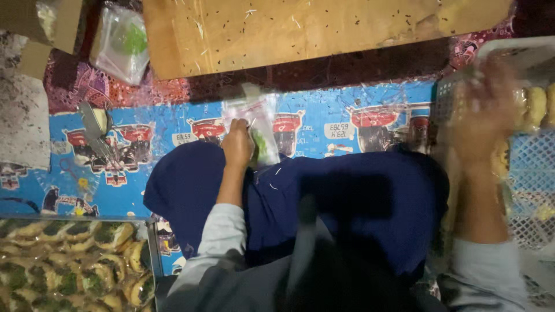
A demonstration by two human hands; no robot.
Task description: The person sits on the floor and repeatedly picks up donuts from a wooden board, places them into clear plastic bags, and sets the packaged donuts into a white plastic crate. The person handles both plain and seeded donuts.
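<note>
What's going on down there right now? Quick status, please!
Left hand gripping a small clear bag with something green inside, over the lap. Right hand blurred, reaching at the white basket of pale buns; grip unclear. Nothing between them.

Dim and grainy, with the right hand (485,110) motion-blurred, lap in shadow.

Left hand (237,145) in a closed grip at centre — right hand (485,110) blurred, outstretched, fingers spread.
</note>
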